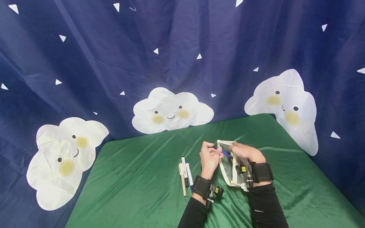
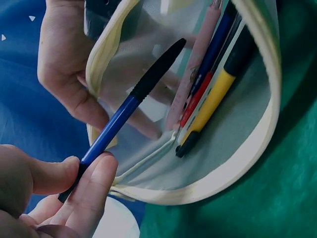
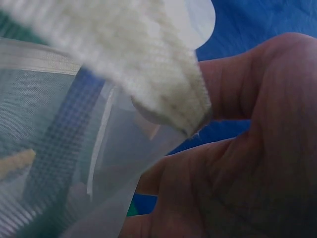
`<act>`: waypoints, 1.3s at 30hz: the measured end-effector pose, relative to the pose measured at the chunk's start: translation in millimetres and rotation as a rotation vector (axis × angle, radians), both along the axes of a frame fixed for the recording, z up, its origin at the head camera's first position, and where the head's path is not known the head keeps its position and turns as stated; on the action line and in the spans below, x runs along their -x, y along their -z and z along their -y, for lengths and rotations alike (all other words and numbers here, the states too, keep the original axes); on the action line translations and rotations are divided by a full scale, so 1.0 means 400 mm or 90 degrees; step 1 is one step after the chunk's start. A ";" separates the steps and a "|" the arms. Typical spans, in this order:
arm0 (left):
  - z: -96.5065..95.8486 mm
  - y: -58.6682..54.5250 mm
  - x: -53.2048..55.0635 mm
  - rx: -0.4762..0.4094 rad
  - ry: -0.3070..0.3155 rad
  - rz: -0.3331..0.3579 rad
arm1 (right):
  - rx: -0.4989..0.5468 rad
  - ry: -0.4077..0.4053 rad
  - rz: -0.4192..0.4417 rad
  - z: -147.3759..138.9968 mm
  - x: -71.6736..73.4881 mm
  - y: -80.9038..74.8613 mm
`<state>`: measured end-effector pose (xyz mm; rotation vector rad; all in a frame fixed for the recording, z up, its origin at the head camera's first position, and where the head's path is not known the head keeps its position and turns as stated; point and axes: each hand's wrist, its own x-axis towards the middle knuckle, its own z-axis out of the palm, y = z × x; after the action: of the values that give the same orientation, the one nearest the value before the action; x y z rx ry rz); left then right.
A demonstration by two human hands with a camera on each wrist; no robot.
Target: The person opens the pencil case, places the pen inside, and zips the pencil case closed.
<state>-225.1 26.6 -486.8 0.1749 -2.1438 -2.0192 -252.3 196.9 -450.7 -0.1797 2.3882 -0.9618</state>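
Note:
My left hand pinches a blue pen with a black grip, near its rear end, between thumb and fingers. The pen's black front end reaches over the open mouth of a see-through mesh pencil pouch edged in cream zipper tape. My right hand holds the pouch by its side; its fingers show behind the mesh in the left wrist view, and its thumb is at the zipper edge. Inside the pouch lie several pens, among them a pink pen and a yellow-and-black pen.
Left of my left hand, a beige pen and two white markers lie side by side on the green cloth. Behind the table hangs a dark blue curtain with white clouds.

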 end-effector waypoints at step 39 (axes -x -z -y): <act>-0.069 0.046 -0.037 0.137 0.096 0.067 | -0.017 -0.005 0.024 0.005 0.012 0.001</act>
<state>-210.1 54.2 -505.1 0.0913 -2.4896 -1.8752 -257.0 195.1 -451.0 -0.1596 2.3623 -0.9206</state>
